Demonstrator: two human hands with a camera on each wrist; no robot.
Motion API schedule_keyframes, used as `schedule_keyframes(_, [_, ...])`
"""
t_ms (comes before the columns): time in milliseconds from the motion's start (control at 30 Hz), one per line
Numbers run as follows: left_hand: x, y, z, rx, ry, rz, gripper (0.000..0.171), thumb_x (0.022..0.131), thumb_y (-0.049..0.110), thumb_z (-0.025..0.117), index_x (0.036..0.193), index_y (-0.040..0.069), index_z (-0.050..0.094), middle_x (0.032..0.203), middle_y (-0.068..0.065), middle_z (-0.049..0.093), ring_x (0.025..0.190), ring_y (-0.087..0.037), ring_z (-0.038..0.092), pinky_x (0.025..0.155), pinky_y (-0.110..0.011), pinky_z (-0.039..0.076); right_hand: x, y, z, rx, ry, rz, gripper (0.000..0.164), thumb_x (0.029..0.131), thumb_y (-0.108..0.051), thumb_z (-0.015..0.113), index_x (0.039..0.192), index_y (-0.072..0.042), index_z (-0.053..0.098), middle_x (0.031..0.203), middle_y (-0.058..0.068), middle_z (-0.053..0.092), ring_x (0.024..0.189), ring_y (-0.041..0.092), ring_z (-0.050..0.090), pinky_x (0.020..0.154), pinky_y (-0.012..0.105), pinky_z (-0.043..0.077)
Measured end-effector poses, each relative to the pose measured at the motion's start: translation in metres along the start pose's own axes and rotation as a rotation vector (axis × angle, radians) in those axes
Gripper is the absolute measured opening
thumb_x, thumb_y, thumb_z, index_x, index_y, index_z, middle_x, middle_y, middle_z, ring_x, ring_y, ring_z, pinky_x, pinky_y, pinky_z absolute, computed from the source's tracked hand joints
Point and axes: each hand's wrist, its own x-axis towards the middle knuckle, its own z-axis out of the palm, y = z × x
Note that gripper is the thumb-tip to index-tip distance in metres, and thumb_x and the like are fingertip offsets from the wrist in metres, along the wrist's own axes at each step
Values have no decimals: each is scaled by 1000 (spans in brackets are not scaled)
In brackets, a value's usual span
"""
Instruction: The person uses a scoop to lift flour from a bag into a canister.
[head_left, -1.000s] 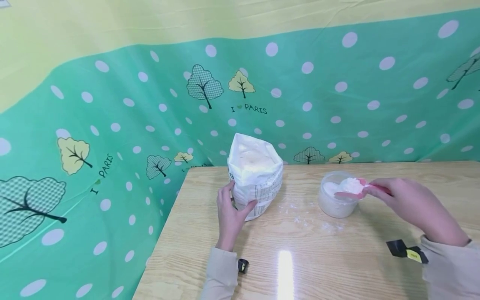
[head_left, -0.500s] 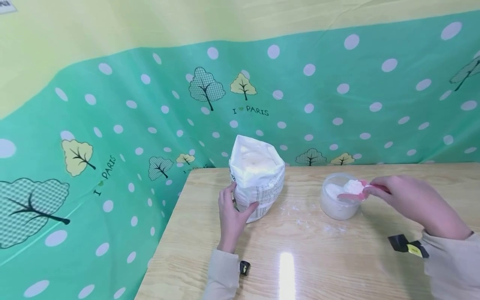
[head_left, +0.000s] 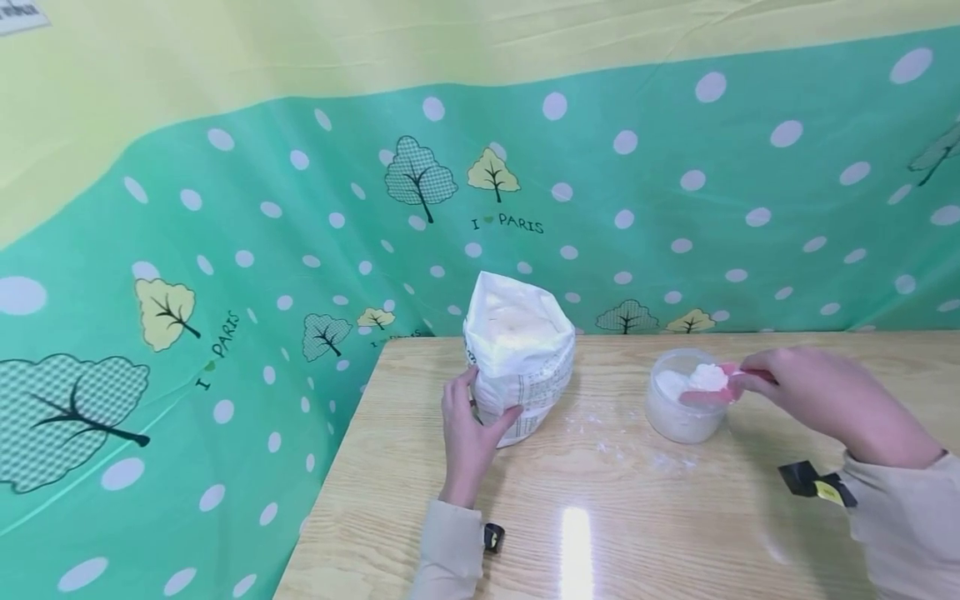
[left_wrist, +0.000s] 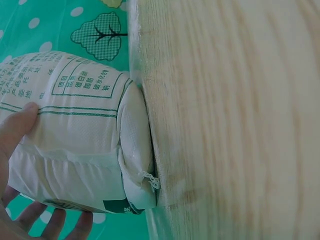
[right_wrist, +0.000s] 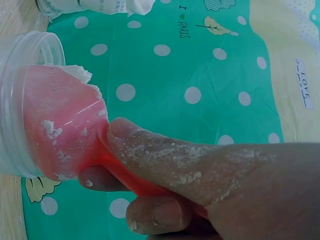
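A white woven bag of flour with its top open stands near the back of the table, white powder inside. My left hand grips its lower left side, thumb on the printed front and fingers round the edge, as the left wrist view shows on the bag. My right hand holds a red scoop by its handle. Heaped with powder, the scoop is over the rim of a clear round plastic tub, which has powder in it. Powder clings to the right thumb.
White powder is scattered on the wooden table between bag and tub. A green and yellow printed cloth hangs behind the table and along its left side. Black straps are at both sleeves.
The view has shifted slightly, so everything sits a little lower and further right. Both hands keep their holds; the heaped scoop stays over the tub with little visible motion.
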Motion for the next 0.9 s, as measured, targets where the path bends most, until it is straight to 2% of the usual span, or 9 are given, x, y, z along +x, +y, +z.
schedule_keyframes(67, [-1, 0, 1, -2, -1, -1, 88, 71, 34, 89, 143, 12, 43, 131, -8, 48, 119, -25, 48, 95, -42, 54, 0, 0, 0, 3, -9, 11, 22, 92, -27, 69, 100, -7, 76, 87, 4, 73, 76, 22, 65, 69, 53, 56])
schedule_keyframes(467, [-1, 2, 1, 5, 0, 0, 87, 72, 33, 89, 143, 12, 43, 131, -7, 48, 121, -25, 47, 95, -41, 54, 0, 0, -2, -17, -33, 7, 30, 90, -22, 71, 108, 2, 73, 100, 19, 73, 92, 40, 68, 79, 62, 54])
schedule_keyframes(767, [0, 0, 1, 19, 9, 5, 89, 71, 34, 90, 143, 13, 43, 131, -7, 48, 118, -26, 49, 93, -41, 54, 2, -1, -3, -18, -27, 0, 27, 91, -22, 70, 107, 0, 74, 97, 16, 74, 88, 36, 69, 77, 60, 55])
schedule_keyframes(900, [0, -1, 1, 14, 11, 7, 89, 70, 34, 90, 143, 13, 43, 130, -7, 48, 117, -25, 49, 93, -41, 54, 2, -2, -4, -12, -16, 3, 22, 90, -22, 70, 102, -4, 76, 89, 8, 74, 78, 26, 67, 73, 56, 56])
